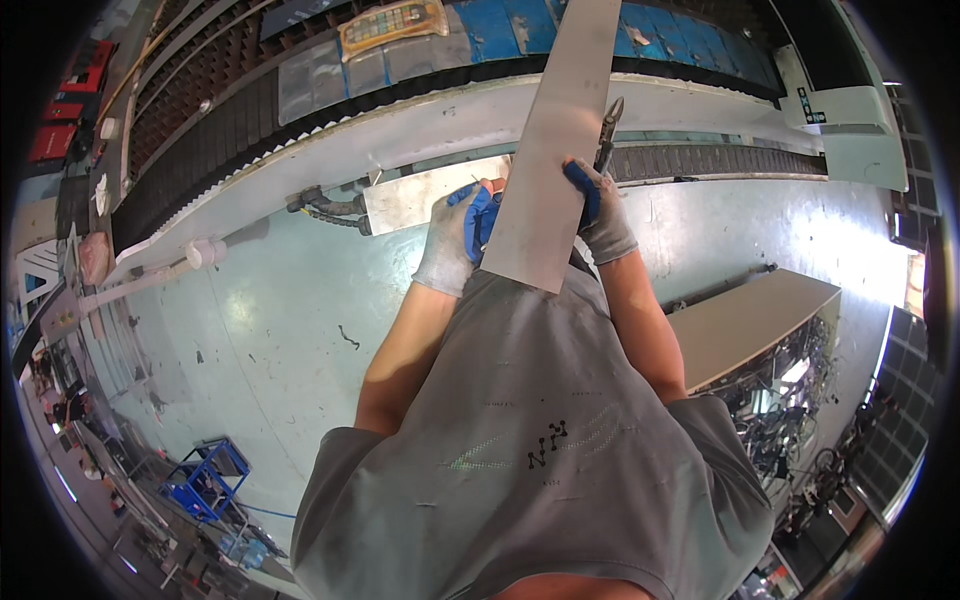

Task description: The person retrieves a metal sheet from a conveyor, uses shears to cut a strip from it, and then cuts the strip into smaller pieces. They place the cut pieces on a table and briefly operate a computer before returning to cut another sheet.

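- Far left, I see a blue-framed cart [210,478] on the floor, apart from the work.
- Next, a yellow-edged handset [395,28] lies on the machine bed [285,95].
- My gloved left hand [465,225] is closed on the left edge of the metal strip [555,150].
- That strip slants up mid-view, near end by the shirt, far end reaching across the bed in my view. I'd judge picking it up done; setting it down is left. Any finishing I can't tell.
- My right hand [603,215] grips its right edge.
- Pliers [611,125] show just beyond those fingers; whether they're held, I can't tell.
- Far right, a tan-topped unit [755,325] stands apart.
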`<state>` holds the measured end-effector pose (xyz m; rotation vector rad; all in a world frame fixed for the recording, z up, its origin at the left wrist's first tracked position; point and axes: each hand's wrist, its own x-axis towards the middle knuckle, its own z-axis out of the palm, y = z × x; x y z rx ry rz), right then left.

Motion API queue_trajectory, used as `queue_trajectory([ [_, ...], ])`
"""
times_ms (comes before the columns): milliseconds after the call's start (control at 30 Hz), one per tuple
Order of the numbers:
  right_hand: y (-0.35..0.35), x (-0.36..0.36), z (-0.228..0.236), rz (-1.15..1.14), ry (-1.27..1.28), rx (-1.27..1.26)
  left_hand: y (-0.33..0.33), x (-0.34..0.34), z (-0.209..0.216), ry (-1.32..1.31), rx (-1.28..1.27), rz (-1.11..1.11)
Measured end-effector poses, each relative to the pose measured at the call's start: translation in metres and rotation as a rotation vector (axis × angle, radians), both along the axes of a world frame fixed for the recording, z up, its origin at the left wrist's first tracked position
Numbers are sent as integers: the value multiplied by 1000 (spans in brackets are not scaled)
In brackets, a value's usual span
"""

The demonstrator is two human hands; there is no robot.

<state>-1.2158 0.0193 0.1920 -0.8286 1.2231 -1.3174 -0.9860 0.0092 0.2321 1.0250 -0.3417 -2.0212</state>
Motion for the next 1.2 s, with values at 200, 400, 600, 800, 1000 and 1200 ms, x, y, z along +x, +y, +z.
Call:
queue_trajectory([
  [200, 7, -1, -5, -83, -522, 180, 6, 2, 12, -810, -597, -194],
  [400, 5, -4, -13, -121, -198, 165, 16, -12, 15, -1572, -1352, -388],
  [600, 14, -11, -13, -61, -574, 57, 6, -10, -8, -268, -131, -58],
  [800, 11, -2, -22, -76, -514, 232, 10, -3, 2, -1070, -689, -251],
  [1000, 16, -5, -27, -64, -208, 214, 6, 0, 2, -969, -652, -367],
  [1200, 18, -11, -60, 38, -350, 1, 10, -1, -17, -512, -398, -88],
])
